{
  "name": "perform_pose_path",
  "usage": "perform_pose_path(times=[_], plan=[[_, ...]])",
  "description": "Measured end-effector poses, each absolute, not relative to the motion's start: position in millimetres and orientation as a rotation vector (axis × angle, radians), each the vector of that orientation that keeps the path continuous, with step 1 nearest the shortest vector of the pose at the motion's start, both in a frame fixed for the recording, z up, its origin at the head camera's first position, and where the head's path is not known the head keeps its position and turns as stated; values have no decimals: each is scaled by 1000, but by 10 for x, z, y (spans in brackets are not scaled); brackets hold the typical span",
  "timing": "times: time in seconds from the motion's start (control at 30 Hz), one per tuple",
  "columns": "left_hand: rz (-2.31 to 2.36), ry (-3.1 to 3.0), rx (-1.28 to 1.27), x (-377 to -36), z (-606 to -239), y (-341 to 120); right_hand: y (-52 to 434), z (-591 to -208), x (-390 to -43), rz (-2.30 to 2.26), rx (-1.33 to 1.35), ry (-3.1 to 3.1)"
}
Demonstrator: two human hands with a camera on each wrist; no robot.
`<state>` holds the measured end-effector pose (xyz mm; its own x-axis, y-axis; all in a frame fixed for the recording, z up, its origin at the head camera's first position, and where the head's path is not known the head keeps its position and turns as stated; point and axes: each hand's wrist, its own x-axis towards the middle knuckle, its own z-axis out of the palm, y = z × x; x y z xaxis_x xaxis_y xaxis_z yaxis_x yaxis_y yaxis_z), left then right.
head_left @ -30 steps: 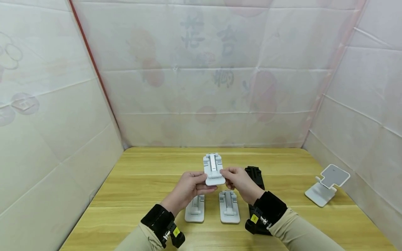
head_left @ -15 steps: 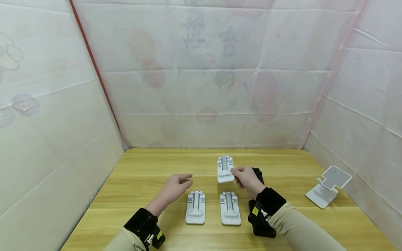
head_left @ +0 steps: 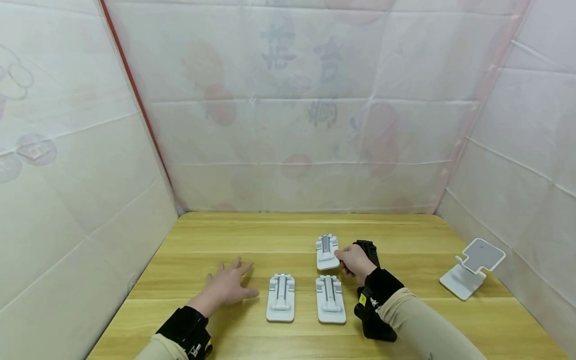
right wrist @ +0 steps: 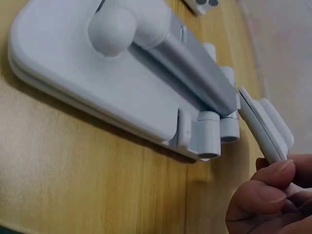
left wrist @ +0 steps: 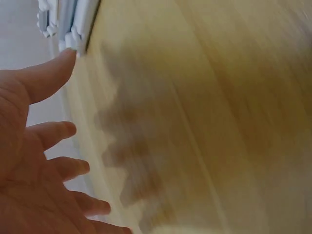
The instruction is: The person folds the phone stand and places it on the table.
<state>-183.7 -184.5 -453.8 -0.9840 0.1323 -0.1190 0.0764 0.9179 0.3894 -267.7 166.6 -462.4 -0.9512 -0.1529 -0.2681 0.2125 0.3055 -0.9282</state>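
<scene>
A folded white phone stand (head_left: 326, 252) is pinched at its right edge between the thumb and fingers of my right hand (head_left: 355, 261). The right wrist view shows that phone stand (right wrist: 267, 124) edge-on and tilted; whether it touches the table is unclear. Just nearer lies another folded white phone stand (head_left: 331, 300), and to its left a third white phone stand (head_left: 280, 298). My left hand (head_left: 225, 285) is spread palm down left of these, holding nothing. Its fingers (left wrist: 58, 134) cast a shadow on the wood in the left wrist view.
Black folded objects (head_left: 375, 322) lie partly hidden behind my right wrist. An unfolded white phone stand (head_left: 463, 281) with a grey pad stands at the right. The wooden table (head_left: 216, 230) is bounded by pale sheets (head_left: 288, 185) at the back and both sides.
My left hand let go of the white phone stand, moved left and spread its fingers. My right hand carried the stand rightward and down towards the table.
</scene>
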Motion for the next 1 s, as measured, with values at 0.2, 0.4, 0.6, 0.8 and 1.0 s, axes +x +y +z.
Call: perform_pose_path(times=[0.2,0.4,0.6,0.8,1.0], plan=[[499,2895,133,-1824,-4598,-1947,1670,-4669,-2709,-1643,47,2276],[498,2891,132,-1826,-4607,-1958,1649,-4696,-2756,-1589,62,2330],[482,2888,134,-1821,-4615,-1953,1640,-4742,-2800,-1524,69,2379],[474,2880,128,-1814,-4602,-1949,1635,-4771,-2819,-1427,64,2478],[473,2874,128,-1813,-4616,-1963,1701,-4677,-2796,-1455,53,2467]])
